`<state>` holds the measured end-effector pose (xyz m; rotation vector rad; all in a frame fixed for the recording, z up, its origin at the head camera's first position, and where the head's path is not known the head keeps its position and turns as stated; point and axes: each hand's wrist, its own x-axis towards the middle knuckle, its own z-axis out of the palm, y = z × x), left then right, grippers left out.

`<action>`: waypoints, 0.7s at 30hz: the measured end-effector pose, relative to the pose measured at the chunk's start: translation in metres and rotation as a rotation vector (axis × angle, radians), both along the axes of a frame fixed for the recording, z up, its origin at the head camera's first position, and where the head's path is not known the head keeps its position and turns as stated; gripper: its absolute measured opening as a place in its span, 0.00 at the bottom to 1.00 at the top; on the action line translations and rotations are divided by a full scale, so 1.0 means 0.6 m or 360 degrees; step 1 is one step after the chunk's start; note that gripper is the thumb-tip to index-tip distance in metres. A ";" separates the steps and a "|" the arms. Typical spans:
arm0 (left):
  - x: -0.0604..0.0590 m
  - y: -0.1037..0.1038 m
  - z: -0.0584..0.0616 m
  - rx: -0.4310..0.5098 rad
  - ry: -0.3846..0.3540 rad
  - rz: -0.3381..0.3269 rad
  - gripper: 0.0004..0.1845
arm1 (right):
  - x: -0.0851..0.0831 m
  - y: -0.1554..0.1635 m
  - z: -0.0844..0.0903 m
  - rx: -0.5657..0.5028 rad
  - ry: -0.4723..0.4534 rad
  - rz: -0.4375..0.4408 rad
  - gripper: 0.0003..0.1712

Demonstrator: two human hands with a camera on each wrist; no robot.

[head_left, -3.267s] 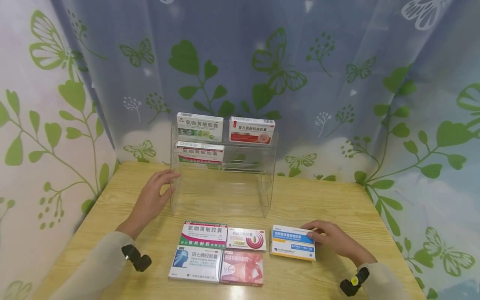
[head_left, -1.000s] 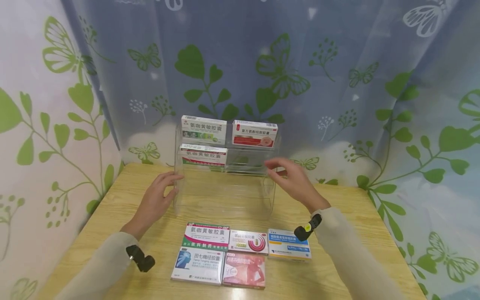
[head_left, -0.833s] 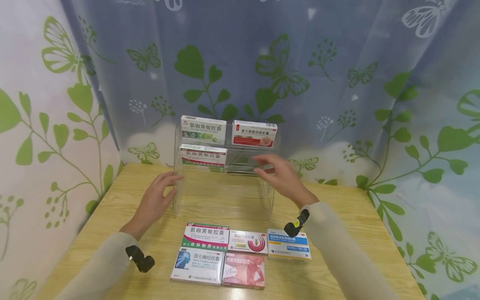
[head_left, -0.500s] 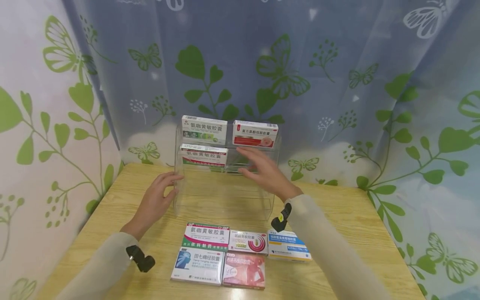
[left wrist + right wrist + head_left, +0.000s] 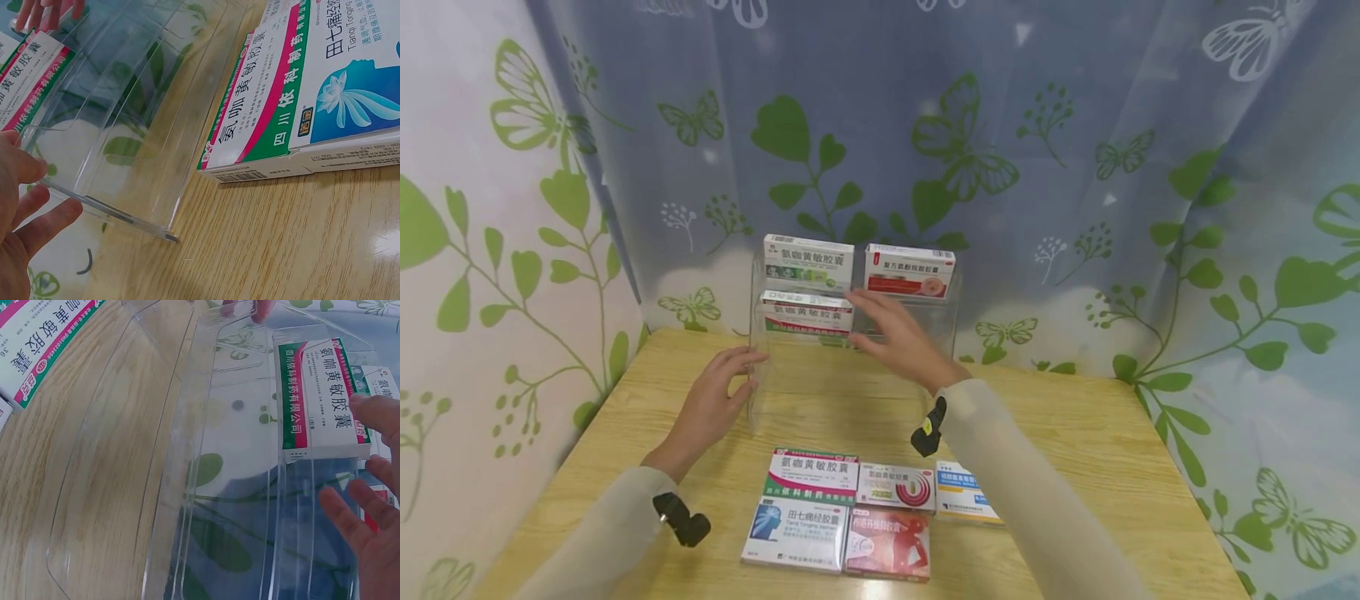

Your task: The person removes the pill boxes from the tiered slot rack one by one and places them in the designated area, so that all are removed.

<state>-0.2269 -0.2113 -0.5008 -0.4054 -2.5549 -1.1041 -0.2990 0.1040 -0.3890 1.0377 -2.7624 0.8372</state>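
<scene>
A clear acrylic display rack (image 5: 842, 375) stands on the wooden table. My left hand (image 5: 718, 400) rests with loosely bent fingertips against the rack's left side; the left wrist view shows its fingers (image 5: 53, 225) along the panel. My right hand (image 5: 898, 337) reaches in front of the middle tier, thumb and fingers apart. Its fingertips are right at the right end of a white, pink and green medicine box (image 5: 805, 315) in that tier. In the right wrist view, a finger overlaps the near edge of this medicine box (image 5: 322, 394), and nothing is gripped.
On the top tier stand a green-and-white medicine box (image 5: 808, 262) and a red-and-white one (image 5: 910, 271). Several boxes lie flat before the rack, including a pink one (image 5: 887, 543) and a blue-and-white one (image 5: 966, 492) partly behind my right sleeve. A patterned curtain (image 5: 865, 125) hangs behind.
My right hand has left the blue-and-white box, now closer to the other flat boxes, and moved up to the rack, then leftward to the middle-tier box. My left hand stays at the rack.
</scene>
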 end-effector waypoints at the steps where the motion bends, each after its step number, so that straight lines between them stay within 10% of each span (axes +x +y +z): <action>1: 0.000 0.001 0.000 0.0000 -0.0004 0.0001 0.22 | -0.001 -0.001 -0.002 0.0003 -0.0015 -0.0003 0.39; 21: 0.001 0.000 0.001 0.0001 -0.0009 0.0000 0.22 | 0.001 -0.028 -0.011 -0.0348 0.0155 -0.0290 0.16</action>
